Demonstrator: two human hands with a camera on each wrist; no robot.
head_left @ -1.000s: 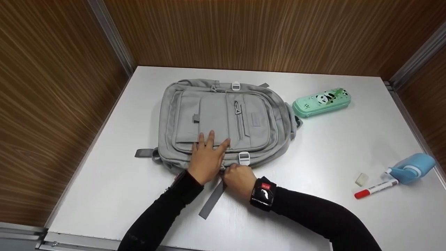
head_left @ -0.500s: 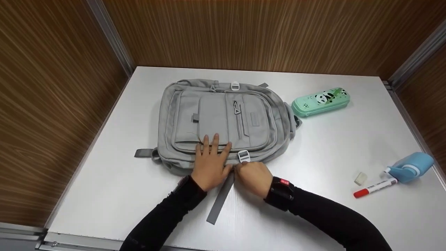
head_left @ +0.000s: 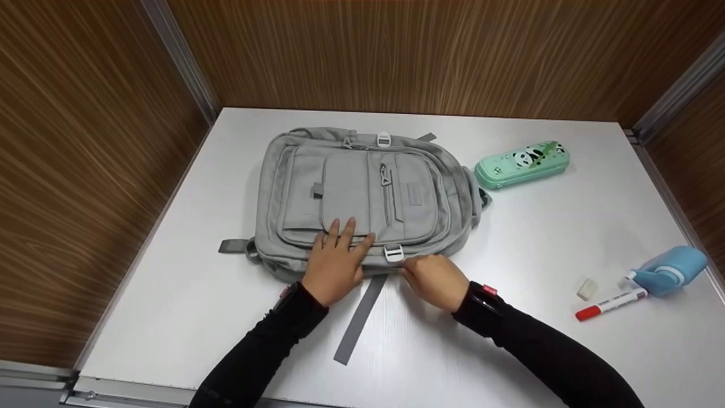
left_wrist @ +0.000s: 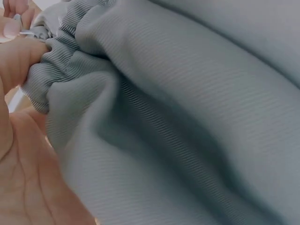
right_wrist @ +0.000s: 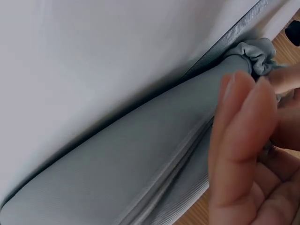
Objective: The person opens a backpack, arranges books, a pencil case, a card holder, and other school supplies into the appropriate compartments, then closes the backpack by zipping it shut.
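A grey backpack (head_left: 345,192) lies front side up on the white table, its top toward the right. My left hand (head_left: 337,266) rests on its near edge in the head view, fingers spread and straight over the front pocket. The left wrist view shows my thumb side against gathered fabric (left_wrist: 63,61). Beside the near white buckle (head_left: 393,253), my right hand (head_left: 436,280) has its fingers curled at the bag's side seam. It pinches a small metal zipper pull (left_wrist: 18,19), mostly hidden by the fingers. A zipper line (right_wrist: 178,164) runs along the side in the right wrist view.
A loose grey strap (head_left: 359,323) trails from the bag toward the table's front. A green panda pencil case (head_left: 522,164) lies beyond the bag's top. At the right are an eraser (head_left: 587,289), a red-capped marker (head_left: 612,304) and a blue bottle (head_left: 671,271). Wood-grain panels (head_left: 425,56) enclose the table.
My right hand has slid rightward along the bag's near side, from beside my left hand to past the white buckle. The strap's free end has shifted slightly right. My left hand stays nearly in place.
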